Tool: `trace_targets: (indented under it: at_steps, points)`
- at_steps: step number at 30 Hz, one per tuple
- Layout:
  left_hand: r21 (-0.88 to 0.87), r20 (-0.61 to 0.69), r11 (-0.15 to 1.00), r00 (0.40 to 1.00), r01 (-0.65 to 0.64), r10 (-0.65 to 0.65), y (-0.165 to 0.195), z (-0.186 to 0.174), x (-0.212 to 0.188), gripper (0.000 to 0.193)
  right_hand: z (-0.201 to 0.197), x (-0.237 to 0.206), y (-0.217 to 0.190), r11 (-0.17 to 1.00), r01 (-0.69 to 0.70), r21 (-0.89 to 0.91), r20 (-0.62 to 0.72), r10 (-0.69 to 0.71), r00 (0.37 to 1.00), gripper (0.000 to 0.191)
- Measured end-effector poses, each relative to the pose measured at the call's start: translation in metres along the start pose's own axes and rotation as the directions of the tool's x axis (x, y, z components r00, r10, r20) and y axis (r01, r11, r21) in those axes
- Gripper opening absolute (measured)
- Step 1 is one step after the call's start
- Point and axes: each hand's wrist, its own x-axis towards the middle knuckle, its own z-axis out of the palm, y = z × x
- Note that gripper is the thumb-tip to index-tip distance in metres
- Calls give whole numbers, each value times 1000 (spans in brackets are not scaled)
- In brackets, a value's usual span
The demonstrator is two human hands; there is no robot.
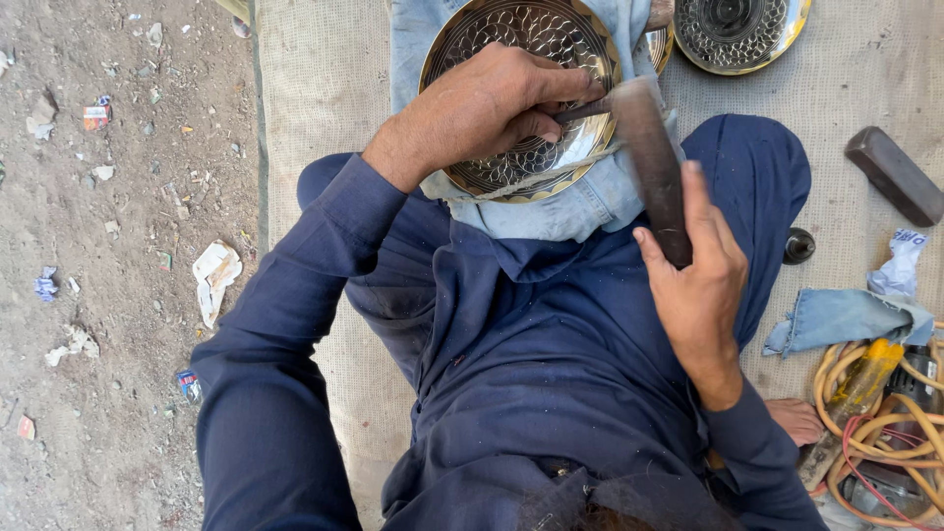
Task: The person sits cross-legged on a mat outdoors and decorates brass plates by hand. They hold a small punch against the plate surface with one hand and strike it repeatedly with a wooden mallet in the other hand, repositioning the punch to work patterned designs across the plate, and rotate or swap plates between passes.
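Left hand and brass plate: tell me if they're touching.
Touching. The head view shows the left hand resting on the patterned brass plate, gripping a thin punch against it.

Coiled hose (885, 423), dark bar (895, 175)

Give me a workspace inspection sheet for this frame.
Surface: woven mat on dirt ground.
Job's things: patterned metal plate on denim cloth over the lap; thin punch; blurred hammer.
Clutter: second plate, dark block, denim rag, small dark knob.
Grips: left hand closed on punch; right hand closed on hammer.
Cables: yellow hose coil, far right.
Surroundings: paper litter, stones on dirt.
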Motion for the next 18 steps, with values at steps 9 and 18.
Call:
trace_targets:
  at_steps: [9, 18]
  points:
    - [14, -90, 996, 993, 84, -82, 6, 4, -6, 45, -5, 28, 7, 981, 9, 194, 67, -23, 998, 73]
    - [-24, -360, 966, 899, 258, -249, 15, 19, -28, 46, -36, 96, -29, 979, 202, 21, 119, -203, 972, 67]
